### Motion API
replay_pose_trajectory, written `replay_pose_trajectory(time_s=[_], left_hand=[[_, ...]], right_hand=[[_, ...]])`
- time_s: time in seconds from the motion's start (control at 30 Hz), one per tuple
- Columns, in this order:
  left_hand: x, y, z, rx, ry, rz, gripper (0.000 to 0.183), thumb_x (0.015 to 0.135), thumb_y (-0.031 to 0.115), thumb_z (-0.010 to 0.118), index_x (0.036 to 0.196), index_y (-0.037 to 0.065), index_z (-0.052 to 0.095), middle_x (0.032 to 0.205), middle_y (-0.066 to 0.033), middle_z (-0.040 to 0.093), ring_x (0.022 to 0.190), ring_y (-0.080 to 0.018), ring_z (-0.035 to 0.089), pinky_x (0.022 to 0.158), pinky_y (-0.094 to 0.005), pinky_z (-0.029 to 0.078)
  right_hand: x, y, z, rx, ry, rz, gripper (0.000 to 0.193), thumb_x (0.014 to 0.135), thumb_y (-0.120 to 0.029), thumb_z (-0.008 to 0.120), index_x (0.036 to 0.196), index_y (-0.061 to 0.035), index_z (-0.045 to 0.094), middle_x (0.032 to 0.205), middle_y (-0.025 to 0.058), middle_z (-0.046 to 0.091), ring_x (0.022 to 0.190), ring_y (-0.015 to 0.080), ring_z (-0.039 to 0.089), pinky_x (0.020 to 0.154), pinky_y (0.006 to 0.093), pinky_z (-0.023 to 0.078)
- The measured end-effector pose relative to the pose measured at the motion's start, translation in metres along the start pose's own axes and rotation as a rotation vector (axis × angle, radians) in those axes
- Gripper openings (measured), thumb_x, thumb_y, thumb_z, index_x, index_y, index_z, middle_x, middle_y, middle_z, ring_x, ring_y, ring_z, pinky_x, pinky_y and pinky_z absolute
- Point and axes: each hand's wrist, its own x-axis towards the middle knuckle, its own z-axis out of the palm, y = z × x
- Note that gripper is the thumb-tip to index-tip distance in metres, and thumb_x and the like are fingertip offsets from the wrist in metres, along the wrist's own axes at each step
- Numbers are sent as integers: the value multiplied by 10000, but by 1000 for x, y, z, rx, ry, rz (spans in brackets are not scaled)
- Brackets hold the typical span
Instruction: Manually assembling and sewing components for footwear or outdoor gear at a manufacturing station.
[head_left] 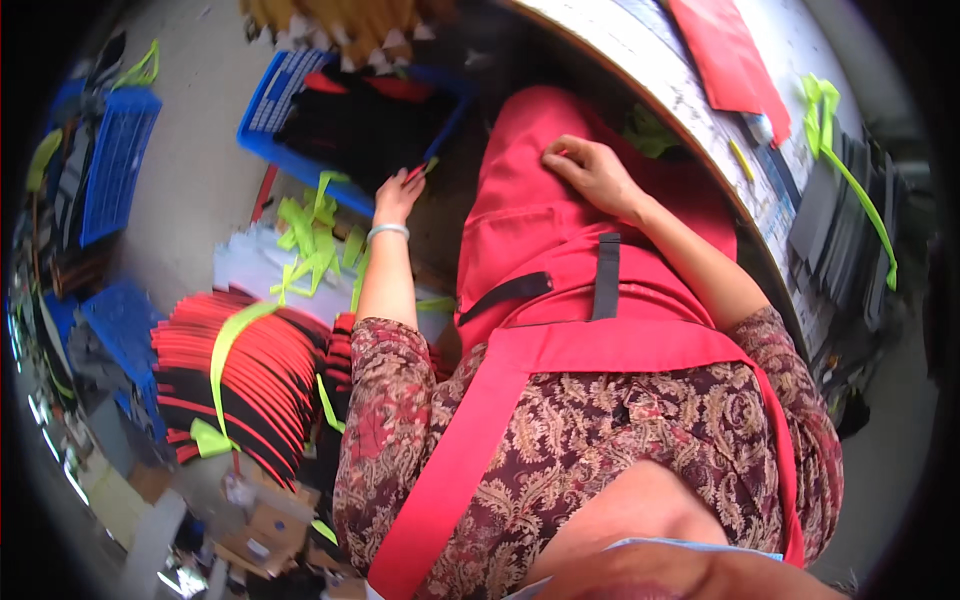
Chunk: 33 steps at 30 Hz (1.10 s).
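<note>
My left hand (396, 203), with a pale bracelet at its wrist, reaches out beside the near edge of a blue plastic basket (258, 128). Its fingers are closed round a small, thin red piece (414, 174); a bit of yellow-green shows at that piece's end. Black and red fabric pieces (360, 125) fill the basket. Over my lap spreads a red apron (520, 165), and my right hand (598, 178) rests on it, fingers curled. A spot of red shows at those fingertips, but whether it is a held thing or the apron cannot be told.
Left of me stands a tied bundle of red and black pieces (250, 370). Yellow-green strips (310, 240) lie on pale sheets beyond it. At my right, a table (690, 110) holds red fabric (728, 60), a yellow marker-like stick (741, 160) and dark stacked pieces (845, 220).
</note>
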Motion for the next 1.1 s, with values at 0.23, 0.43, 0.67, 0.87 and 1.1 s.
replay_pose_trajectory(time_s=[0.23,0.43,0.67,0.87,1.1], left_hand=[[-15,-13,-10,314,85,63,393,920,172,595,1267,17,492,1218,-140,522,1080,-310,546,942,-454,482],[-50,-29,38,263,-29,6,357,934,123,559,1276,39,501,1153,-105,580,1043,-258,568,873,-386,495],[-105,-9,168,630,-260,316,338,925,134,599,1231,4,534,1036,-105,626,863,-182,638,742,-278,536],[-172,-53,314,622,-931,-20,575,937,332,581,1353,-20,398,1236,-206,551,1111,-298,583,911,-410,509],[-118,-18,359,214,-846,-90,447,967,297,523,1275,-22,475,1287,-151,545,1203,-295,514,1058,-464,387]], right_hand=[[-13,-3,-45,-257,111,-296,140,858,-141,618,968,-55,623,904,150,633,854,321,629,746,395,505],[-1,31,-173,-980,1003,-99,412,781,-264,720,1130,-96,580,1093,138,610,1115,323,538,942,436,411],[38,34,-208,-512,867,-82,478,761,-195,734,1207,-139,571,1161,136,601,1107,302,551,973,385,424],[-18,-5,-171,548,506,-288,376,827,-113,673,1191,-69,587,1116,74,606,1063,130,541,935,280,438],[-174,48,-177,285,-76,81,448,804,-202,738,1196,-35,599,1175,45,602,1090,138,523,988,308,393]])
